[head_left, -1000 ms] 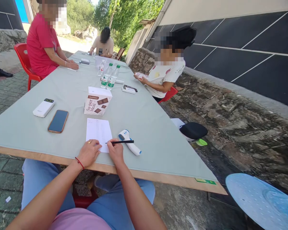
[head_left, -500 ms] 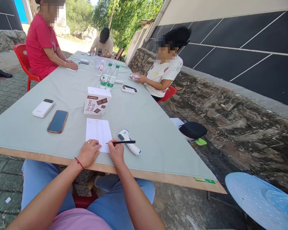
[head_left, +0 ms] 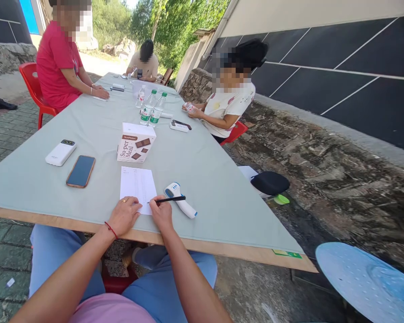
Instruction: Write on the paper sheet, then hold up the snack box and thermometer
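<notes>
A white sheet of paper point(head_left: 136, 184) with faint rows of writing lies near the table's front edge. My left hand point(head_left: 125, 214) rests flat on its lower left corner, fingers stretched out. In my right hand point(head_left: 162, 214) is a black pen point(head_left: 171, 199), its tip at the lower right part of the sheet. Just right of that hand lies a white and blue infrared thermometer point(head_left: 181, 200), partly behind the pen. A white "Super Meal" box point(head_left: 136, 142) stands beyond the paper.
Left of the paper lie a smartphone point(head_left: 81, 171) and a white power bank point(head_left: 61, 152). Water bottles point(head_left: 152, 107) stand farther back, near a clear tub point(head_left: 134, 88). Three people sit around the table point(head_left: 222, 197). A blue round stool point(head_left: 366, 278) is at the lower right.
My right hand and the pen have shifted slightly left over the paper. My left hand stays in place. The person at the right has moved the small packet in their hands a little.
</notes>
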`<state>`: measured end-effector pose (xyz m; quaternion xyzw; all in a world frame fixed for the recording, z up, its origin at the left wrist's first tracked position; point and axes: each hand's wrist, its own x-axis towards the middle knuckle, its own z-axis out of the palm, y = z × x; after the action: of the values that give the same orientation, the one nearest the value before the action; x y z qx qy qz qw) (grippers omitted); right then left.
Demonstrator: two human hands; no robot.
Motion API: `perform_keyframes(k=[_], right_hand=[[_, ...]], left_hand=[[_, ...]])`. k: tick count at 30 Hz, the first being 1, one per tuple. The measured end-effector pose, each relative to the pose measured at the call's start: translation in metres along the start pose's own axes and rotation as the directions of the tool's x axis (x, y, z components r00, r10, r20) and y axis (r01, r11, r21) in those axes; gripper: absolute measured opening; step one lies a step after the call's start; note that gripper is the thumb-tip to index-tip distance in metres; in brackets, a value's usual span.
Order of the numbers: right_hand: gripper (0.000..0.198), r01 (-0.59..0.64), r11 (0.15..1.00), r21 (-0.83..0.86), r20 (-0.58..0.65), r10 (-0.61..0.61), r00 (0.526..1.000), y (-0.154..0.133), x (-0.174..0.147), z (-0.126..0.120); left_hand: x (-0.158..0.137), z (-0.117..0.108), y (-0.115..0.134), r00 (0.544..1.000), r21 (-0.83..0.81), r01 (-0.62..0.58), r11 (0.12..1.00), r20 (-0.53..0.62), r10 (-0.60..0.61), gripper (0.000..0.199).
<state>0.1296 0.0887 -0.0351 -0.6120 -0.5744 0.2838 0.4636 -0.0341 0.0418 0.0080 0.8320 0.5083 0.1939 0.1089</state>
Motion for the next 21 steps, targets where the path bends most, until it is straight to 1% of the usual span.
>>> perform_keyframes(k=[6, 10, 15, 17, 19, 20, 21], right_hand=[[0.018, -0.020, 0.999, 0.038, -0.015, 0.020, 1.000, 0.000, 0.000, 0.001], [0.019, -0.021, 0.993, 0.119, -0.062, 0.028, 0.998, -0.003, 0.000, -0.001], [0.022, -0.039, 0.978, 0.204, -0.087, 0.058, 0.995, -0.005, 0.001, -0.001], [0.024, -0.056, 0.972, 0.228, -0.086, 0.077, 0.993, -0.004, 0.002, -0.002], [0.027, -0.071, 0.969, 0.237, -0.089, 0.094, 0.992, -0.002, 0.002, -0.001], [0.028, -0.069, 0.970, 0.234, -0.093, 0.093, 0.991, -0.001, 0.002, -0.001], [0.028, -0.054, 0.973, 0.225, -0.099, 0.078, 0.992, 0.001, 0.002, -0.001]], left_hand=[[0.000, 0.000, 0.000, 1.000, 0.015, 0.011, 1.000, 0.001, -0.011, 0.021], [-0.002, -0.001, 0.001, 1.000, 0.005, 0.013, 1.000, -0.004, -0.013, 0.021], [-0.002, 0.006, -0.005, 0.999, -0.043, 0.003, 0.999, -0.032, -0.004, 0.022], [-0.001, 0.005, -0.004, 0.994, -0.118, 0.022, 0.993, -0.103, -0.034, 0.017], [0.001, -0.006, 0.006, 0.969, -0.251, 0.042, 0.967, -0.227, -0.101, 0.004], [0.001, -0.017, 0.016, 0.946, -0.332, 0.034, 0.943, -0.294, -0.138, 0.011], [0.000, -0.031, 0.029, 0.929, -0.415, -0.016, 0.910, -0.342, -0.139, 0.021]])
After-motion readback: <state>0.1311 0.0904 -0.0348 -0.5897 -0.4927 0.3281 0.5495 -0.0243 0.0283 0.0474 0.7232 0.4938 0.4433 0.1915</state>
